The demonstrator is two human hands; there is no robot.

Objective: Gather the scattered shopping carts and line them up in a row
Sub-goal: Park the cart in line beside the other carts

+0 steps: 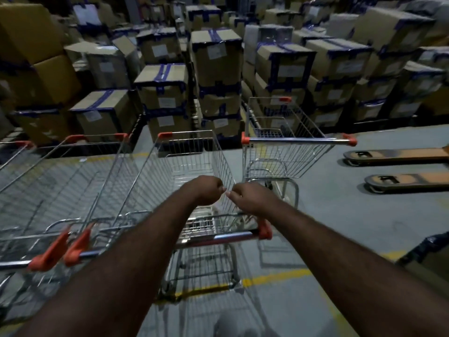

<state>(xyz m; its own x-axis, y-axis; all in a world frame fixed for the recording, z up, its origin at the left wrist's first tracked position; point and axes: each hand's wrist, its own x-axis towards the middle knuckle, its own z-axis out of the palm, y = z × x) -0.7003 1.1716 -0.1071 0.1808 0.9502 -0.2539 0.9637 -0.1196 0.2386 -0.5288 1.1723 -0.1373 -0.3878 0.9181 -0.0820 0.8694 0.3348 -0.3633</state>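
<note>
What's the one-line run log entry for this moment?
left hand, right hand: grip centre silver wire shopping cart side rim | two carts at left | one cart ahead, apart

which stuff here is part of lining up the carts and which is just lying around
part of the job: middle silver wire shopping cart with orange handle caps, left hand and right hand holding its right rim; matching wire cart beside it; third wire cart at far left; fourth wire cart ahead right

just lying about: stacked brown cardboard boxes with blue tape; orange pallet-jack forks

The left grip (206,190) and right grip (250,200) join bare forearms (126,251); blurred grey cloth (233,323) shows below.
</note>
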